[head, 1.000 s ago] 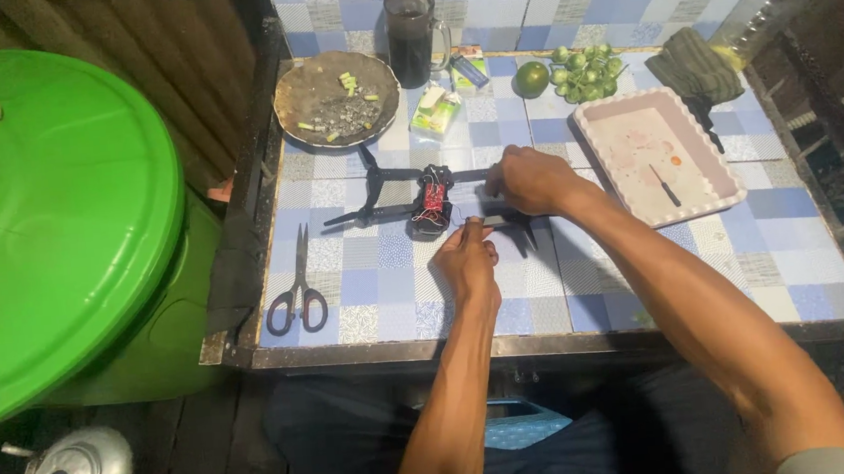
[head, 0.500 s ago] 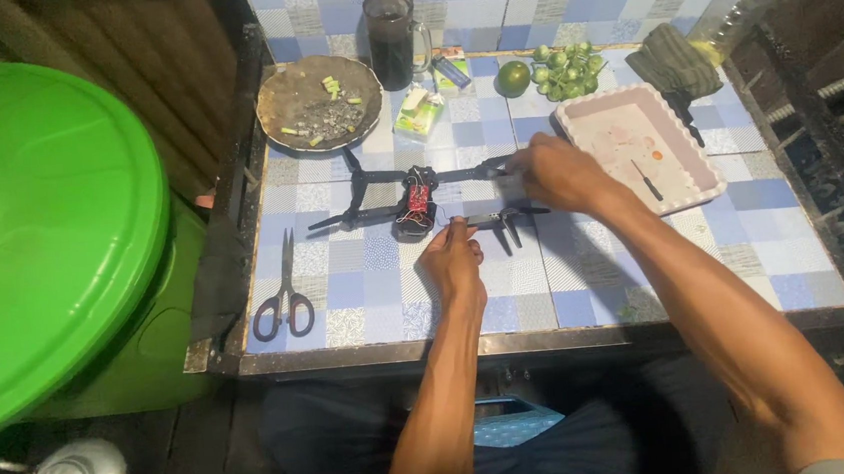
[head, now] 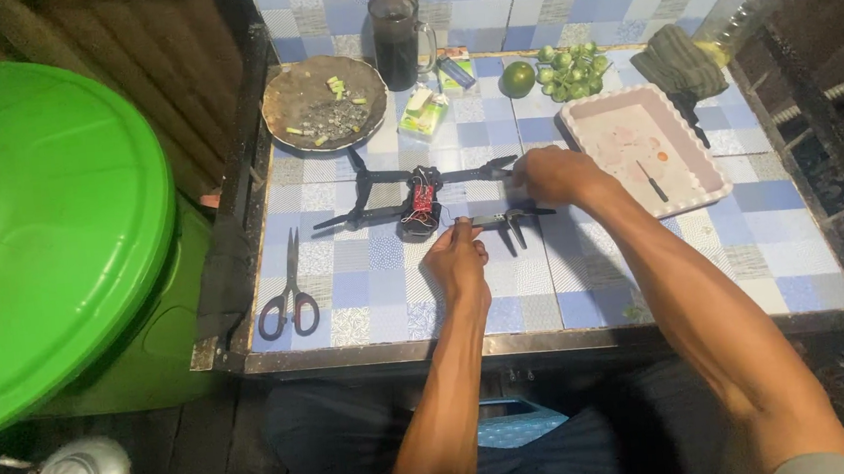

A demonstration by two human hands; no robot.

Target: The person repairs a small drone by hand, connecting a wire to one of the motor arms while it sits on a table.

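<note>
A small black drone [head: 409, 196] with red wiring showing in its open body lies on the blue-and-white tiled table [head: 387, 300]. My left hand [head: 456, 259] rests just below it, fingertips pinching the near right arm [head: 506, 220] where it meets the body. My right hand [head: 553, 174] reaches in from the right and closes on the outer end of the drone's far right arm. Both left arms of the drone stick out untouched towards the table's left side.
Black-handled scissors [head: 288, 296] lie near the front left corner. At the back stand a round metal plate [head: 325, 102] of scraps, a dark mug [head: 396, 38], small packets, a lime and green fruits [head: 569, 70]. A pink tray [head: 644, 147] holding a small tool sits right. A green bin lid [head: 50, 226] is left.
The view has shifted slightly. My right hand has stayed at the drone's far right arm, and my left hand has moved a little right, onto the near arm.
</note>
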